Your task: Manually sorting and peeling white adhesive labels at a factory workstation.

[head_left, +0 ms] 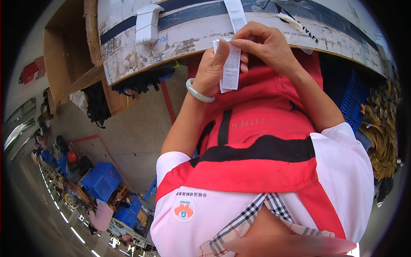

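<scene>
A small stack of white printed labels [231,68] is held upright in my left hand [208,73], which has a pale bangle at its wrist. The thumb presses on the stack's upper left edge. My right hand [270,48] pinches at the top of the labels with thumb and forefinger; the exact spot is partly hidden by the fingers. Behind the hands, a white printed label strip [235,15] runs up across the table. To the left on the table stands a folded white bundle of label strip [147,26].
The worn table [184,43] has blue tape along it. A cream scrap [291,21] and a black strip with white lettering [306,31] lie at right. An open cardboard box [64,51] stands left. Blue crates [353,100] and brown strips [379,137] sit at right.
</scene>
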`<action>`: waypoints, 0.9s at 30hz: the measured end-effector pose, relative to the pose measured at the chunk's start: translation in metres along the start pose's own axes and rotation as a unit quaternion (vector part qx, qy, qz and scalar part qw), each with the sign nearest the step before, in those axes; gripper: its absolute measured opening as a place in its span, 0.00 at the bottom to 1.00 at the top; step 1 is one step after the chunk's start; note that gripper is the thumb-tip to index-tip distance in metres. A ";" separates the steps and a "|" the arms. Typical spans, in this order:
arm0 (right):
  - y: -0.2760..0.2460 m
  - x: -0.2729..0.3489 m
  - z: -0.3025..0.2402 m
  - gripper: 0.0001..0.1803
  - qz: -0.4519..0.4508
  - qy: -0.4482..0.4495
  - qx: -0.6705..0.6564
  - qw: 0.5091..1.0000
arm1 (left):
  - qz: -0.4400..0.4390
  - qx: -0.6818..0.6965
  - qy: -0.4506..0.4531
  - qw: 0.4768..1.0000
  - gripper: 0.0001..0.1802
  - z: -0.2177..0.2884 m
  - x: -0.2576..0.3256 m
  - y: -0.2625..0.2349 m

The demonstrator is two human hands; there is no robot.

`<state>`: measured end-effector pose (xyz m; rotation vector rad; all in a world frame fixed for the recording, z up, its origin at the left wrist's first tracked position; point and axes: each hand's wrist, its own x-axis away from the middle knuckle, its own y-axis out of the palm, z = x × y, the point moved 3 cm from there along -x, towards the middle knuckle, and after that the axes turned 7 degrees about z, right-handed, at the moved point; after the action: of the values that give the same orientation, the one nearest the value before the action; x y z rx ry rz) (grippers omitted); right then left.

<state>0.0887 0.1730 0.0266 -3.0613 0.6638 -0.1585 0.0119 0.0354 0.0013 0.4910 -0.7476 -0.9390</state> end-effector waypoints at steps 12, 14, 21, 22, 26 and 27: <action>0.019 0.022 -0.007 0.30 -0.039 -0.214 0.369 0.904 | 0.124 -0.038 -0.005 0.992 0.07 -0.009 0.000 -0.005; 0.017 0.021 -0.008 0.30 -0.026 -0.225 0.379 0.897 | 0.105 -0.048 -0.007 0.993 0.06 -0.009 0.001 -0.009; 0.015 0.004 -0.023 0.23 -0.013 -0.224 0.274 0.935 | 0.076 -0.075 0.031 0.994 0.04 -0.010 0.003 -0.002; 0.016 0.003 -0.021 0.22 -0.008 -0.214 0.270 0.939 | 0.089 -0.074 0.038 0.993 0.04 -0.008 0.004 0.002; 0.011 0.000 -0.022 0.18 -0.013 -0.160 0.243 0.956 | 0.071 -0.074 0.014 0.995 0.03 -0.008 0.005 -0.007; 0.007 0.000 -0.021 0.18 -0.013 -0.159 0.243 0.957 | 0.060 -0.053 -0.004 0.997 0.06 -0.007 0.005 -0.006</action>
<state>0.0838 0.1665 0.0471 -2.5396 0.4770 0.1496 0.0160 0.0286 -0.0056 0.3456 -0.7215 -0.8646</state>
